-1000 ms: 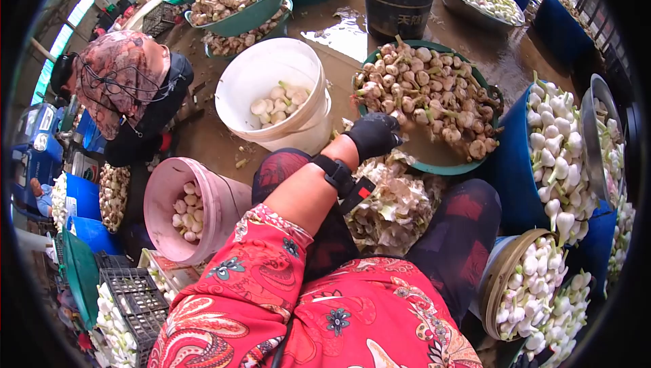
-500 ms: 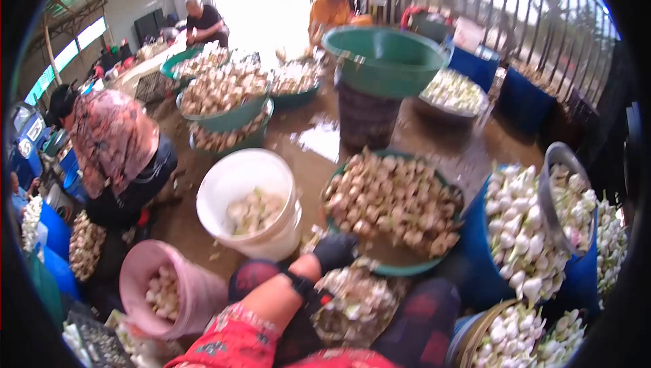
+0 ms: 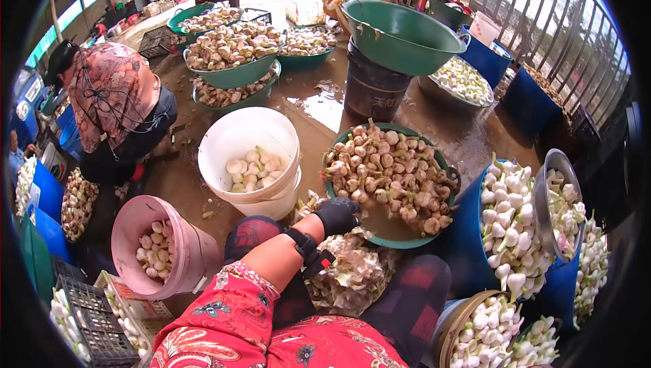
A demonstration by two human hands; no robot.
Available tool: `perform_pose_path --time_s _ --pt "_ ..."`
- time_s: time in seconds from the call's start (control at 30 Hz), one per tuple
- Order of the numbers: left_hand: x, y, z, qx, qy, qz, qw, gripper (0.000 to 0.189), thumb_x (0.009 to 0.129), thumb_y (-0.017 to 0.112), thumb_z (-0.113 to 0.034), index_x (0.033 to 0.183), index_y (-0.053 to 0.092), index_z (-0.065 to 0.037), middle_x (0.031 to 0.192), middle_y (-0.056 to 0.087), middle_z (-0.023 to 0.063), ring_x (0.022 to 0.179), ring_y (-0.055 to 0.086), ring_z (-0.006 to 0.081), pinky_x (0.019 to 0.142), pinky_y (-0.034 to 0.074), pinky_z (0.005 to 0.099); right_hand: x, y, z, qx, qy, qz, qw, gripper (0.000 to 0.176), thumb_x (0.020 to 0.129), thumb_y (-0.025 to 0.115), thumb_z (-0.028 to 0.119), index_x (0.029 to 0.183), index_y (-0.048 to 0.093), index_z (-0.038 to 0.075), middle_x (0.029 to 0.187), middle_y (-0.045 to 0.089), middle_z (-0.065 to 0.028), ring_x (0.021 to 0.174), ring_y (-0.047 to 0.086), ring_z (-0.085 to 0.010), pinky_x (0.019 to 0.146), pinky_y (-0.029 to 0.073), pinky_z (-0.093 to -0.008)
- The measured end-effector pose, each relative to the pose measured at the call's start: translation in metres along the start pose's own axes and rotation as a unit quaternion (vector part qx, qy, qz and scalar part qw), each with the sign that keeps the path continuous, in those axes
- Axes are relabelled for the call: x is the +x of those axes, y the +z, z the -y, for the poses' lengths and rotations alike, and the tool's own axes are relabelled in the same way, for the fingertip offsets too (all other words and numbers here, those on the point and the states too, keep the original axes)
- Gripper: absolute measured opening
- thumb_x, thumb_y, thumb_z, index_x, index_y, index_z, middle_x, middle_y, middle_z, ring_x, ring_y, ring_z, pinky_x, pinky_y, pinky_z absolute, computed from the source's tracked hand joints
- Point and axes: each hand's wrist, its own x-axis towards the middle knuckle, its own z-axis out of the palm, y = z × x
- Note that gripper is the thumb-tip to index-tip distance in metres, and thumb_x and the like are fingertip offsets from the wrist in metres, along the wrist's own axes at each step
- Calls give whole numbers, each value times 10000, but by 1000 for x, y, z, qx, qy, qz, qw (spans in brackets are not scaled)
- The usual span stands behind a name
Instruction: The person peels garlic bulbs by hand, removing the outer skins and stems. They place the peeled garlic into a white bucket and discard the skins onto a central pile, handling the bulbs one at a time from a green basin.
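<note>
My left hand (image 3: 338,217), in a black glove with a dark band on the wrist, is closed at the near-left edge of a green basin (image 3: 400,242). What its fingers hold, if anything, is hidden. Untrimmed brownish garlic bulbs (image 3: 390,175) are heaped in that basin, just beyond the hand. Below the hand, between my knees, lies a pile of garlic skins and trimmings (image 3: 356,269). My right hand is out of sight. Left of the basin stands a white bucket (image 3: 288,134) with peeled-looking pale garlic bulbs (image 3: 254,170) inside.
A pink bucket (image 3: 129,222) with garlic stands at my left, near a black crate (image 3: 102,334). Blue tubs (image 3: 468,232) of white garlic crowd my right. Ahead, a green basin (image 3: 400,35) tops a black bucket (image 3: 373,86). A person (image 3: 119,97) bends at left; others sit further back.
The view has tilted, so the scene sits higher in the frame and looks sharper. My left hand stays closed by the basin's near edge.
</note>
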Motion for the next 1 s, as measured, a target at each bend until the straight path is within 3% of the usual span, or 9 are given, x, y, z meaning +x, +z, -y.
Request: perform_pose_path --time_s 0.47,0.73,0.77,0.8,0.83,0.87,0.9,0.93,1.0 --pt "1 6 5 26 -8 39 999 359 774 610 -319 1055 656 -100 998 655 179 968 615 349 863 477 437 10 10 34 1 -97 -27 995 557 681 747 26 1190 523 53 1211 570 -86 1101 508 -186 935 403 -308" --pt "11 21 2 -18 5 19 1000 329 773 661 -291 1018 673 -72 947 670 178 897 641 337 797 498 412 7 -17 122 -147 -28 34 988 579 663 766 13 1187 524 56 1214 571 -85 1106 504 -184 940 401 -304" --pt "19 34 8 -19 31 31 999 323 789 651 -284 1030 670 -70 946 670 177 885 643 333 789 501 410 -16 -13 107 246 245 -17 937 334 753 730 102 1081 674 80 1322 544 -48 1293 396 -188 959 254 -353" --pt "24 41 5 -38 50 43 997 320 796 648 -284 1034 669 -71 940 671 175 878 643 331 786 502 411 -42 -3 81 267 319 -48 908 307 773 733 151 1075 682 147 1269 571 2 1170 465 -124 913 296 -376" --pt "29 48 2 -53 70 54 995 317 802 646 -283 1037 668 -72 935 672 174 870 643 329 782 504 411 -69 -21 48 417 371 -44 828 396 803 582 95 1188 518 32 1123 556 -77 1078 492 -197 914 360 -370" --pt "38 66 6 -63 83 44 994 320 808 642 -294 1039 670 -75 934 672 173 871 643 332 781 504 412 -97 5 36 453 423 -124 775 314 819 572 73 1128 533 34 1044 548 -70 1065 464 -188 911 325 -375" --pt "51 85 8 -72 103 29 992 322 814 638 -306 1040 671 -78 932 672 173 872 642 334 780 505 413 -137 15 12 522 410 -216 716 300 901 500 182 1152 520 19 1153 538 -140 1057 515 -271 924 387 -476" --pt "62 93 0 -39 99 31 994 357 820 636 -335 1072 664 -83 962 671 171 896 639 342 806 502 415 -162 24 -3 467 487 -262 690 302 871 543 181 1121 547 11 1070 595 -162 974 566 -286 868 438 -501" --pt "90 121 -3 -68 100 50 991 435 804 629 -376 1142 637 -102 1045 646 192 975 611 362 867 479 443 -219 64 -26 456 572 -326 599 292 845 562 191 1063 580 -2 958 634 -175 892 610 -283 791 511 -414"
